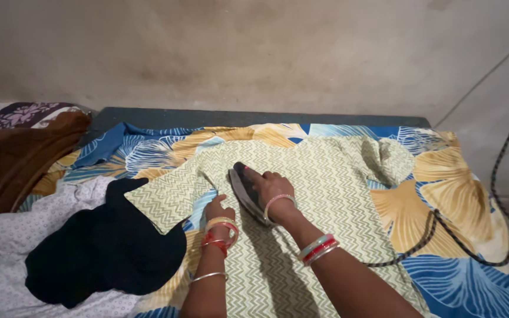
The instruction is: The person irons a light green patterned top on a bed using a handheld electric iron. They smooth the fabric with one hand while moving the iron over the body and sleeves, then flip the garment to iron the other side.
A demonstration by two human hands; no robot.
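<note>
A pale green zigzag-patterned garment (325,176) lies spread flat on a blue and yellow leaf-print sheet (455,194). My right hand (272,187) grips the handle of a dark clothes iron (244,187), which rests on the garment near its middle. My left hand (218,209) presses the cloth down just left of the iron, by the garment's sleeve (166,197). Both wrists carry bangles.
A dark braided cord (460,247) runs from the iron across the sheet and up the right wall. A black cloth (104,247) lies on a white dotted cloth (7,235) at the left. A brown blanket (13,159) sits at the far left. A wall stands behind.
</note>
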